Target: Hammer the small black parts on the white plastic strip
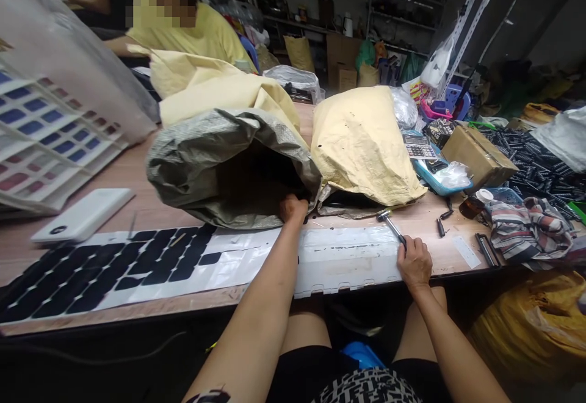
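Note:
My left hand (293, 209) reaches into the dark mouth of a grey woven sack (220, 165) lying on the table; its fingers are hidden inside. My right hand (414, 262) rests on a long white plastic strip (348, 259) at the table's front edge and is closed around the handle of a small metal hammer (389, 223), whose head points away from me. Left of the strip lies a white sheet with rows of black pieces (123, 268).
A yellow sack (361, 140) lies beside the grey one. A white flat box (82, 214) and racks of coloured samples (41, 140) are at left. A calculator (419, 145), cardboard box (478, 156), striped cloth (531, 229) and black parts are at right. A person in yellow sits opposite.

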